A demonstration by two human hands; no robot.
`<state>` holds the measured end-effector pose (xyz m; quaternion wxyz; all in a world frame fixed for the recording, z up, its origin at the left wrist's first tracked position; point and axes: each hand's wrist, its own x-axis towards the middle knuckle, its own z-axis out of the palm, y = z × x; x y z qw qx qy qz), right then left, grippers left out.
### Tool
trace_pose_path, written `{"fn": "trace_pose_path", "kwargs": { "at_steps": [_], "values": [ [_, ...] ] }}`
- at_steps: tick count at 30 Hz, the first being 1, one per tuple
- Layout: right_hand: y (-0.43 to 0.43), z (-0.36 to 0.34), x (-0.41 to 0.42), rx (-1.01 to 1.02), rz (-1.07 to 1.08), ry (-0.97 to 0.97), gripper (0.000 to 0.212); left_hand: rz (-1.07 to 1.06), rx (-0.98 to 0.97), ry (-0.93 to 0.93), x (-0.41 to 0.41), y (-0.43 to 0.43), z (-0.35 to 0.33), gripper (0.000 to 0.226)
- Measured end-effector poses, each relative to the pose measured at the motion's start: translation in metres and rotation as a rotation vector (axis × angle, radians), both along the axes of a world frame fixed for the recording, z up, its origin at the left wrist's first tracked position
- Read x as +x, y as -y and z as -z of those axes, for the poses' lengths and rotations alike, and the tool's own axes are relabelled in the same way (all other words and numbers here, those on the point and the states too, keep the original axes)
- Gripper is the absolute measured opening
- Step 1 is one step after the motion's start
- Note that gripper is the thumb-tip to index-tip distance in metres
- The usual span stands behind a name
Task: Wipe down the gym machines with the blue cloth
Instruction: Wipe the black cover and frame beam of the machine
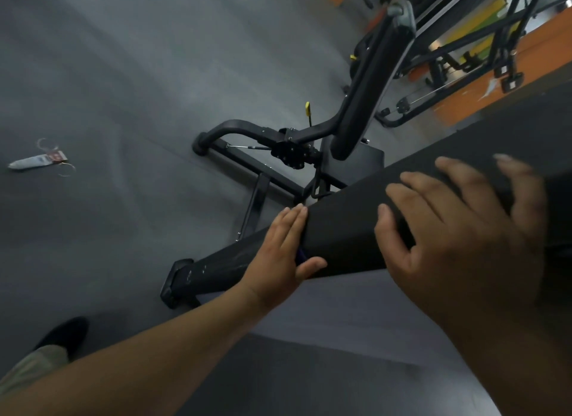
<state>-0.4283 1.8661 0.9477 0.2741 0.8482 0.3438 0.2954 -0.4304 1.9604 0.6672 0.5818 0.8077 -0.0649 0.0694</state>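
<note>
The bench pad (349, 230) runs long from 8 o'clock to 2 o'clock, its narrow end toward 8. The left hand (278, 248), fingers straight, presses the blue cloth (301, 255), only a sliver showing, against that end. The right hand (458, 230) lies spread wide on top.

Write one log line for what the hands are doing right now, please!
left hand presses blue cloth against black pad end | right hand rests on pad top | stage: wiping
</note>
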Motion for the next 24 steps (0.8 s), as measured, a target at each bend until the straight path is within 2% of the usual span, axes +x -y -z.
{"fn": "trace_pose_path", "kwargs": {
  "at_steps": [3, 6, 9, 12, 15, 18, 20, 22, 24],
  "values": [
    [0.000, 0.014, 0.000, -0.007, 0.008, -0.003, 0.031, -0.047, -0.092, -0.033, -0.002, 0.005, -0.015, 0.092],
    [-0.001, 0.017, 0.002, -0.016, 0.014, 0.021, 0.031, -0.130, -0.190, 0.083, -0.004, 0.015, -0.050, 0.065],
    [-0.001, 0.016, 0.002, -0.023, 0.011, 0.013, 0.031, -0.157, -0.243, 0.116, -0.006, 0.020, -0.050, 0.053],
    [0.002, 0.014, 0.001, -0.036, 0.010, -0.005, 0.032, -0.187, -0.274, -0.004, -0.003, 0.017, -0.020, 0.051],
    [0.002, 0.016, 0.002, -0.030, 0.005, 0.001, 0.030, -0.208, -0.299, -0.133, -0.002, 0.014, -0.027, 0.056],
    [0.001, 0.018, 0.003, -0.014, 0.001, 0.008, 0.028, -0.191, -0.252, -0.007, -0.005, 0.018, -0.052, 0.055],
    [0.001, 0.017, 0.003, -0.013, 0.001, 0.001, 0.028, -0.148, -0.198, 0.076, -0.003, 0.014, -0.039, 0.053],
    [0.001, 0.017, 0.003, -0.016, 0.005, -0.003, 0.028, -0.141, -0.164, 0.047, 0.004, 0.006, -0.011, 0.053],
    [0.003, 0.018, 0.003, -0.016, 0.010, -0.005, 0.028, -0.148, -0.177, -0.058, 0.006, 0.001, -0.003, 0.056]
  ]
}}
